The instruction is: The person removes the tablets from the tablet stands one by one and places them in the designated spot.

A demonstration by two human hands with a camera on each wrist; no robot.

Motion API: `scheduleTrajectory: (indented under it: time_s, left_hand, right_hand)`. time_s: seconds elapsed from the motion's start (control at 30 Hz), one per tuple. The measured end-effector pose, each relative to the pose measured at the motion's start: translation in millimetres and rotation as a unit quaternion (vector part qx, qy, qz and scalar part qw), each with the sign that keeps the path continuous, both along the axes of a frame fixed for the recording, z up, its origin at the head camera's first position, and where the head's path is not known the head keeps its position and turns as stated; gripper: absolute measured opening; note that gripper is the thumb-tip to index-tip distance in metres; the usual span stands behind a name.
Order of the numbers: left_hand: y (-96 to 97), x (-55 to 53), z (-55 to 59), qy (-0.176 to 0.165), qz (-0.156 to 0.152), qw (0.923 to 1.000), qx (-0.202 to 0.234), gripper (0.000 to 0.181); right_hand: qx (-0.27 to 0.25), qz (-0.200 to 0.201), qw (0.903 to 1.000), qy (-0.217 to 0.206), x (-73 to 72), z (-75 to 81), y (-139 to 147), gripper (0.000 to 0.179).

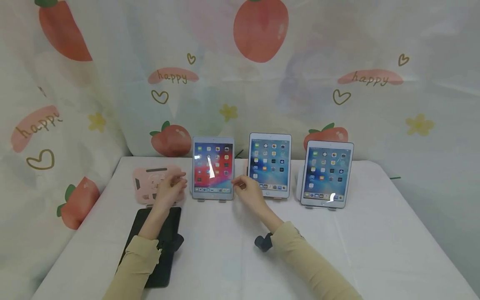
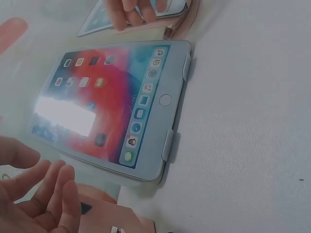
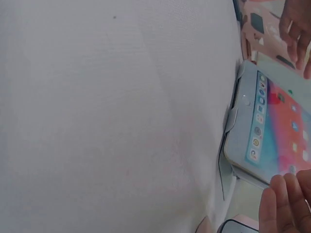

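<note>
A white tablet (image 1: 213, 168) with a red and blue lit screen leans upright on a stand, whose two small lips hold its lower edge. To its left, my left hand (image 1: 170, 189) hovers in front of a pink tablet stand (image 1: 144, 185), fingers loosely bent and holding nothing. By the tablet's lower right edge is my right hand (image 1: 248, 192), its fingers (image 3: 284, 204) loosely bent around nothing; whether they touch the edge I cannot tell. In the left wrist view, the same tablet (image 2: 165, 126) stands apart from the left fingers (image 2: 68, 204).
Two more white tablets with blue screens, one in the middle (image 1: 270, 164) and one at the right (image 1: 328, 173), stand propped on stands. A black tablet (image 1: 161, 266) lies flat on the white table (image 1: 375, 250) under my left forearm. A printed curtain (image 1: 262, 96) hangs behind.
</note>
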State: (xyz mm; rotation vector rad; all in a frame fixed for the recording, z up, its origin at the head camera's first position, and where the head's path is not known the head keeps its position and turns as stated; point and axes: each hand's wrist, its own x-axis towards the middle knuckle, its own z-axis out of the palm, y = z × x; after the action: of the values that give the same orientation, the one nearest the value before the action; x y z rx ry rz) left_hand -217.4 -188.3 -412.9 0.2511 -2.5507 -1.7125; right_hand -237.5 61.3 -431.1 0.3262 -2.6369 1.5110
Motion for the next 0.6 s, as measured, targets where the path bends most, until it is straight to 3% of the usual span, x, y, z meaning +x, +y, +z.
scheduleTrajectory:
  time_s: [0.2,0.33,0.6]
  left_hand:
    - [8.1,-12.0,1.3,0.021,0.009,0.9996,-0.017,0.031]
    - [10.4,-21.0,3.1,0.03,-0.001,0.9991,-0.03,0.031]
    - [12.5,-36.0,12.3,0.043,-0.017,0.9988,-0.014,0.032]
  right_hand:
    - [-0.009,-0.013,0.9999,0.007,-6.0,5.5,3,0.015]
    - [-0.018,-0.028,0.9994,0.014,-11.7,10.3,5,0.015]
    - [-0.038,-0.045,0.9982,0.009,-26.5,24.7,6,0.014]
